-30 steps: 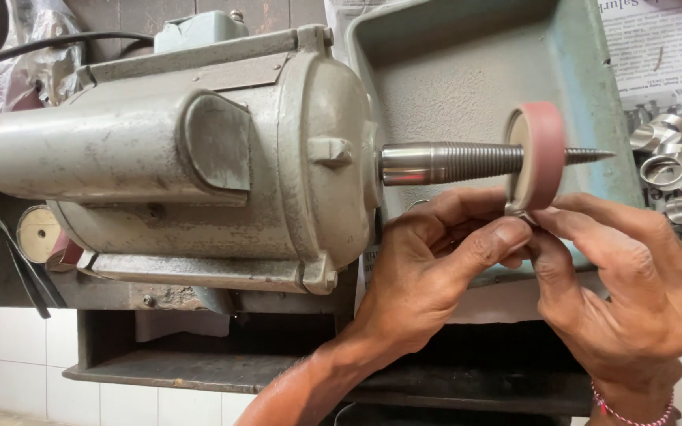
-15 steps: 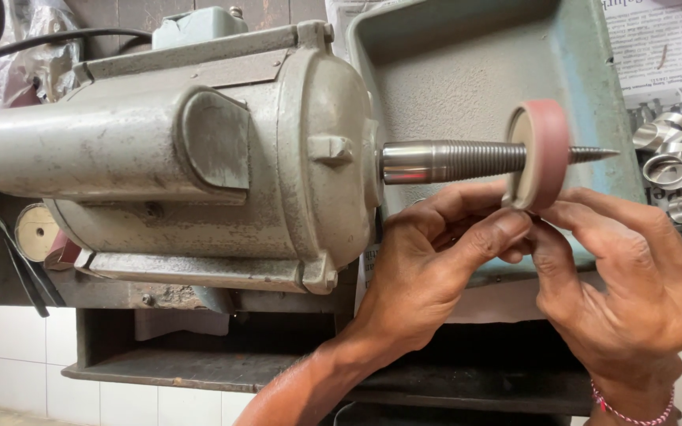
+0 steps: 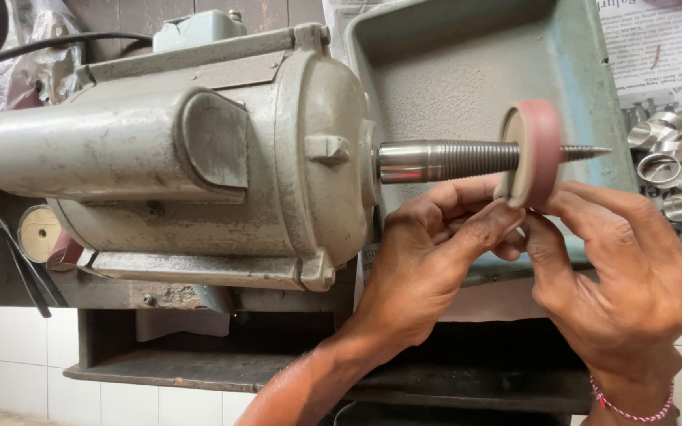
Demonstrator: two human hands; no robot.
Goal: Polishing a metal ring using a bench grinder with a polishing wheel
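While a big grey motor (image 3: 175, 158) fills the left half of the bench, lying on its side, a green metal tray (image 3: 467, 71) stands behind its shaft end toward the bench's right rear corner. From the motor's right face a tapered threaded spindle (image 3: 451, 160) sticks out sideways over the tray, ending in a sharp point. A pink wheel (image 3: 532, 154) sits on that spindle near the tip, upright and edge-on to the camera.

The left hand (image 3: 428, 264) comes up from the bench's front edge, its fingers curled shut, thumb and forefinger pressed together just under the wheel's lower rim. The right hand (image 3: 625, 276) meets it from the right, fingers likewise pinched, touching the wheel's bottom edge; a pink beaded bracelet (image 3: 633, 406) circles its wrist. Whatever small piece the two hands pinch between them is hidden by the fingertips, so it cannot be told.

At the bench's right edge a cluster of shiny metal rings (image 3: 676, 166) lies on newspaper (image 3: 657, 47). Near the left edge, below the motor, rests a small pale disc (image 3: 39, 233).
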